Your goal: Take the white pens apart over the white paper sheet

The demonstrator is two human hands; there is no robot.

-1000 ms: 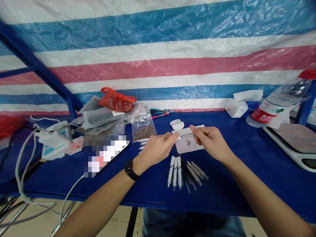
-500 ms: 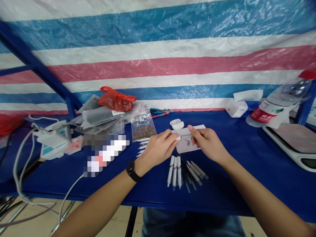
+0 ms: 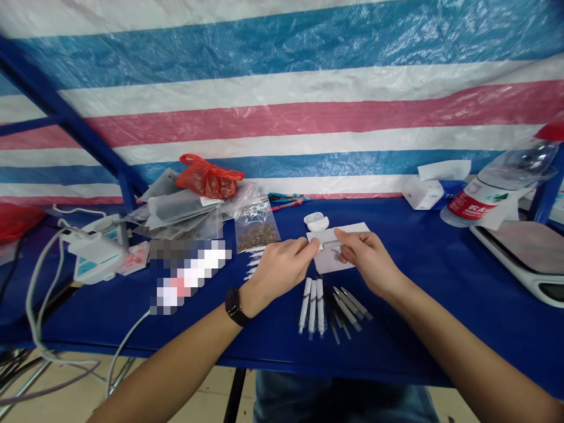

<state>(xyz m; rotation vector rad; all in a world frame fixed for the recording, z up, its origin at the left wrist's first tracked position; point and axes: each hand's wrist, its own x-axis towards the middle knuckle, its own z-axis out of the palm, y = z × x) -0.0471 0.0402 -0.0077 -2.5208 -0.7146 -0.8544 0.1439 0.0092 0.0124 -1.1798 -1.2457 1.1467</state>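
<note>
Above a sheet of white paper (image 3: 329, 262), a white pen barrel (image 3: 328, 244) is stretched between my hands. My left hand (image 3: 284, 258) pinches its left end between thumb and finger. My right hand (image 3: 372, 252) is closed around the other end, with the thumb on top. Small grey pieces on the paper are now mostly covered by the right fingers. Nearer me lie three white pens (image 3: 312, 305) side by side, and several grey pointed pen parts (image 3: 352, 305) fan out beside them. Several white pens (image 3: 253, 261) are partly hidden behind my left hand.
Behind the hands sits a small open white case (image 3: 316, 221). A clear bag of small brown parts (image 3: 257, 230) and a red plastic bag (image 3: 209, 176) lie left. At right stand a large bottle (image 3: 489, 188), a tissue pack (image 3: 425, 192) and a scale (image 3: 529, 252).
My right fingers have curled in under the barrel, over the small grey pieces. The left hand's grip has shifted slightly. The barrel stays above the paper.
</note>
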